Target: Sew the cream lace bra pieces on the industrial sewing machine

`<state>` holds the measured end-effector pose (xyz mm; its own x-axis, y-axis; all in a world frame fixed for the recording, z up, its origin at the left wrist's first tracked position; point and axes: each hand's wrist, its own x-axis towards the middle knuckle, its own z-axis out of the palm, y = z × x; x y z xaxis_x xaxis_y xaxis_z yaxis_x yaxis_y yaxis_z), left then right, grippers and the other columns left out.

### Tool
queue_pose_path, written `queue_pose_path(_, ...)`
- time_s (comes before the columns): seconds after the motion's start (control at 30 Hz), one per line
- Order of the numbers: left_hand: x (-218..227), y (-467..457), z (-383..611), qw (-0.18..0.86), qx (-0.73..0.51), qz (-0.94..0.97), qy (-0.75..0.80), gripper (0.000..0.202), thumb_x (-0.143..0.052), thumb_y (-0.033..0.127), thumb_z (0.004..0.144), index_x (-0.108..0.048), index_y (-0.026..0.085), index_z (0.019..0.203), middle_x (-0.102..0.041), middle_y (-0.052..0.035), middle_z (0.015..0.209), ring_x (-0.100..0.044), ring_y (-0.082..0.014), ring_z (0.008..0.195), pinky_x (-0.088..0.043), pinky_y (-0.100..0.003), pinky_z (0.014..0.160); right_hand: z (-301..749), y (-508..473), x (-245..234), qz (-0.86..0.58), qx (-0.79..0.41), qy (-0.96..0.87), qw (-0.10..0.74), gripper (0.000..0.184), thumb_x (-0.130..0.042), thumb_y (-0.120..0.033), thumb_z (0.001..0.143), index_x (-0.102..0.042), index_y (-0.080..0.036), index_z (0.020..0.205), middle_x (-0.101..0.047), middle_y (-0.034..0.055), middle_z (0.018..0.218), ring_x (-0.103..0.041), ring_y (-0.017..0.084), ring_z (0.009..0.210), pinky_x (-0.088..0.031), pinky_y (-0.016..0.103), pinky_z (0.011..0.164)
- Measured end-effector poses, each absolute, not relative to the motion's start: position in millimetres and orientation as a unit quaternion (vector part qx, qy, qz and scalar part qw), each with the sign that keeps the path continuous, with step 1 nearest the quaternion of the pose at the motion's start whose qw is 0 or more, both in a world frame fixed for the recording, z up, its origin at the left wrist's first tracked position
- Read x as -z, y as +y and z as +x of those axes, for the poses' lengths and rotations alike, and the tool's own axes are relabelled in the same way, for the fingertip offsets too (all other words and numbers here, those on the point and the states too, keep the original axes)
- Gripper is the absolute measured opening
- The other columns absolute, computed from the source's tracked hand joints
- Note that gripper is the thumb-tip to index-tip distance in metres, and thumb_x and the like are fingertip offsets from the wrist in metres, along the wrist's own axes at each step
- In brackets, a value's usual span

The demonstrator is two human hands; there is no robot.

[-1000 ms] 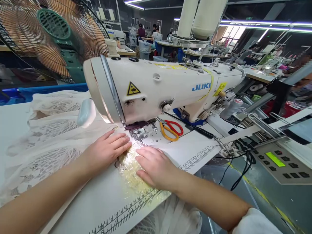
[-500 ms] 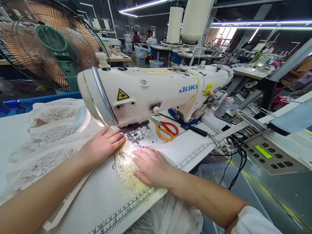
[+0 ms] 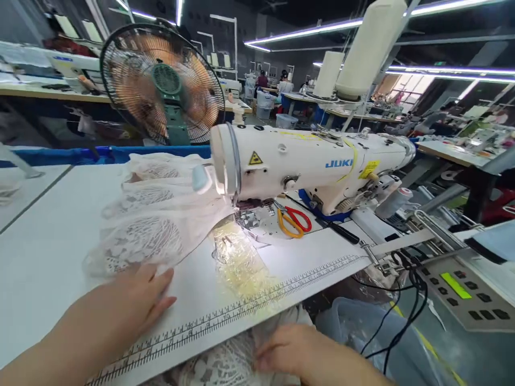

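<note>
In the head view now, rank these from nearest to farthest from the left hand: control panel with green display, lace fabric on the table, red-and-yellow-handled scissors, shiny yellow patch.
1. Lace fabric: overlapped by the left hand
2. Shiny yellow patch: to its right
3. Scissors: farther right, beyond the patch
4. Control panel: far right

Wht tbl (image 3: 52, 230) w/ lace fab. (image 3: 147, 238)

White sheer lace-patterned fabric (image 3: 140, 236), left of white metal sewing machine (image 3: 298, 153).
Machine: blue lettering (image 3: 339, 163). Below it: orange-and-red-handled metal scissors (image 3: 290, 227), white flat tabletop (image 3: 281, 260) with black ruler marks (image 3: 317, 274).
</note>
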<state>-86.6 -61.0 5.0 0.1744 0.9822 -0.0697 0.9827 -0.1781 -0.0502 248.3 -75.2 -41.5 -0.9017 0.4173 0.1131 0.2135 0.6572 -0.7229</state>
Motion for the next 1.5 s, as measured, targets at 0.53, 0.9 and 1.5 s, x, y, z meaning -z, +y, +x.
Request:
queue_pose_path(0.53, 25.8, -147.1, -77.2, -0.058, -0.265, 0.795, 0.542, 0.044, -0.034, 0.048, 0.093, -0.06, 0.028, 0.121, -0.065, -0.0033, 0.124, -0.064, -0.0193, 0.106, -0.053, -0.028, 0.085, 246.2, -82.4, 89.3, -0.437, -0.294, -0.85, 0.036, 0.041, -0.057, -0.027, 0.084, -0.061, -0.019, 0.124, -0.063, 0.0123, 0.126, -0.055, 0.029, 0.119, -0.045, 0.042, 0.099)
queue_pose_path(0.9, 78.4, -222.9, -21.2, 0.092, -0.347, 0.725, 0.588, 0.031, -0.043, 0.04, 0.091, -0.067, 0.034, 0.108, -0.073, 0.001, 0.105, -0.068, -0.0155, 0.091, -0.055, -0.02, 0.079, 259.9, -88.1, 56.6, -0.447, -0.271, -0.852, -0.021, 0.015, -0.049, -0.023, 0.084, -0.064, -0.018, 0.086, -0.069, 0.0052, 0.078, -0.065, 0.02, 0.073, -0.046, 0.027, 0.065)
queue_pose_path(1.5, 92.8, -239.5, 0.0, 0.128, -0.286, 0.764, 0.564, 0.048, -0.043, 0.048, 0.09, -0.05, 0.03, 0.133, -0.058, -0.005, 0.134, -0.058, -0.0237, 0.116, -0.049, -0.035, 0.098, 260.5, -82.9, 59.2, -0.499, -0.31, -0.807, 0.064, 0.018, -0.053, -0.028, 0.085, -0.067, -0.017, 0.085, -0.069, 0.0101, 0.088, -0.064, 0.024, 0.087, -0.05, 0.038, 0.081)
